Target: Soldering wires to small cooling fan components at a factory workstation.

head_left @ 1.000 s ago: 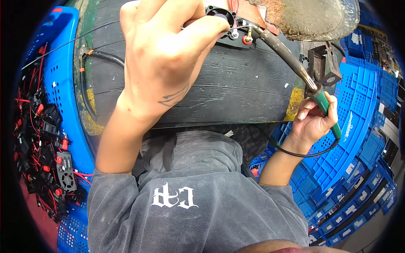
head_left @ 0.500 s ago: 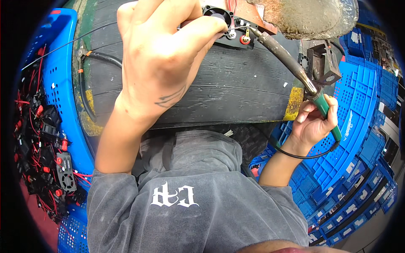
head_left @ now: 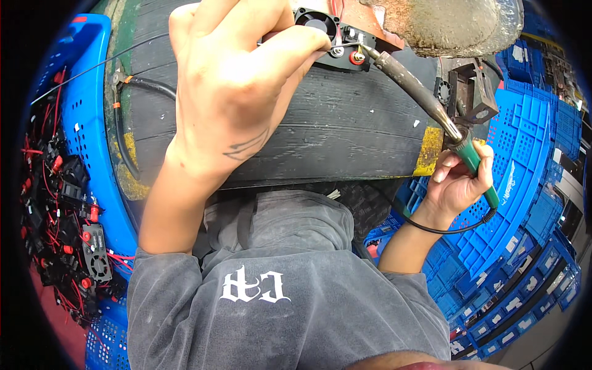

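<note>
Wire (head_left: 344, 45), one thin strand, is pinched in your left hand (head_left: 228, 92), whose fingertips are partly hidden and whose bulk covers some of the single fan unit (head_left: 316, 24) on the table (head_left: 351, 135). Right of the fan unit and nearer you, your right hand (head_left: 455, 180) curls around one soldering iron (head_left: 419, 95), its tip by two terminals (head_left: 356, 57). Left of the fan unit, your wrist hides one handle of the pliers (head_left: 119, 105).

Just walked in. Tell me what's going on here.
A person's left hand pinches a thin grey wire that leads to the metal terminals of a black plastic module with a round fan. The right hand holds a green-handled soldering iron, its metal tip close to that wire's end. On the left, a blue perforated plastic crate holds jumbled black parts.
</note>
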Action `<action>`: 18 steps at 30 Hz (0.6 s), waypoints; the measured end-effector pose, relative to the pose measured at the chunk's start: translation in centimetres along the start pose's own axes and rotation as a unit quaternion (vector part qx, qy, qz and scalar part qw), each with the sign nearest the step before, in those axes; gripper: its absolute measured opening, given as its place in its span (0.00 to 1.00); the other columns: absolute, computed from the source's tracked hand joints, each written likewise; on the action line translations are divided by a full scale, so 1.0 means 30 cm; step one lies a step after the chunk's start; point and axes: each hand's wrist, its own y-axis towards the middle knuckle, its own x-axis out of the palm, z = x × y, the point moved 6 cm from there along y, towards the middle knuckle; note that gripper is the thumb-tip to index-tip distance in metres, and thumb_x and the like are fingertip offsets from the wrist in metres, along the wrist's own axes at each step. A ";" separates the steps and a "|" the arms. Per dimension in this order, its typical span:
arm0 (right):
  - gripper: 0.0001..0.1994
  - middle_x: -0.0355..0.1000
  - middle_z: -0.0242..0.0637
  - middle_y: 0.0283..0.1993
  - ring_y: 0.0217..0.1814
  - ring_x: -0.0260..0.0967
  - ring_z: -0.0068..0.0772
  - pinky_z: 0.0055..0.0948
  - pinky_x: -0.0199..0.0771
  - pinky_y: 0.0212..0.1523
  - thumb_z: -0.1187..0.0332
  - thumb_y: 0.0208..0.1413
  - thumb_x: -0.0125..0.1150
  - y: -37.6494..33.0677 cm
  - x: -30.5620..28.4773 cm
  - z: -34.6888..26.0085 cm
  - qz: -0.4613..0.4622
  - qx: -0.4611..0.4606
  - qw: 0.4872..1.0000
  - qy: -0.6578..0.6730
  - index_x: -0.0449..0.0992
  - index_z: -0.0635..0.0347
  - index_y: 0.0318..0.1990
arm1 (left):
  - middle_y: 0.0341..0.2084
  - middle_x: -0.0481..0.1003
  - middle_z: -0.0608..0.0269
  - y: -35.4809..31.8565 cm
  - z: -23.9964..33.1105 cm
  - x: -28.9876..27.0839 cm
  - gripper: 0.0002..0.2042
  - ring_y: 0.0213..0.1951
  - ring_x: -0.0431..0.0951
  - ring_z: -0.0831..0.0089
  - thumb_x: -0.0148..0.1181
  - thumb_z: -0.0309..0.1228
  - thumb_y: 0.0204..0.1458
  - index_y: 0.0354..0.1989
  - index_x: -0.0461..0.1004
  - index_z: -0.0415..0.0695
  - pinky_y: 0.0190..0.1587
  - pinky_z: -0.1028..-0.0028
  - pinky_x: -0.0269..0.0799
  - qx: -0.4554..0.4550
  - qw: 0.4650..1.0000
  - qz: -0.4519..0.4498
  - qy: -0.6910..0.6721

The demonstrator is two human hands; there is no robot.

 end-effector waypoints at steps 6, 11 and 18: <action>0.17 0.71 0.43 0.21 0.10 0.60 0.28 0.20 0.57 0.09 0.55 0.64 0.45 0.010 0.004 0.002 -0.023 -0.004 1.000 0.006 0.72 0.59 0.41 | 0.20 0.66 0.72 0.015 0.035 -0.023 0.12 0.26 0.65 0.72 0.70 0.24 0.33 0.30 0.80 0.49 0.33 0.71 0.54 -0.081 0.997 -0.003 -0.015; 0.17 0.72 0.43 0.22 0.11 0.61 0.28 0.20 0.58 0.10 0.55 0.63 0.45 0.014 0.001 0.015 -0.020 -0.003 1.000 0.016 0.73 0.60 0.40 | 0.19 0.65 0.70 0.012 0.003 -0.021 0.14 0.25 0.65 0.70 0.70 0.22 0.29 0.29 0.79 0.46 0.33 0.70 0.54 -0.157 0.986 -0.013 -0.047; 0.17 0.72 0.43 0.22 0.11 0.62 0.28 0.20 0.59 0.10 0.55 0.64 0.45 0.029 0.014 0.020 -0.011 -0.008 1.000 0.010 0.73 0.61 0.40 | 0.20 0.65 0.70 0.008 0.005 -0.018 0.13 0.25 0.64 0.70 0.69 0.22 0.30 0.29 0.79 0.46 0.33 0.70 0.54 -0.103 0.994 -0.021 -0.003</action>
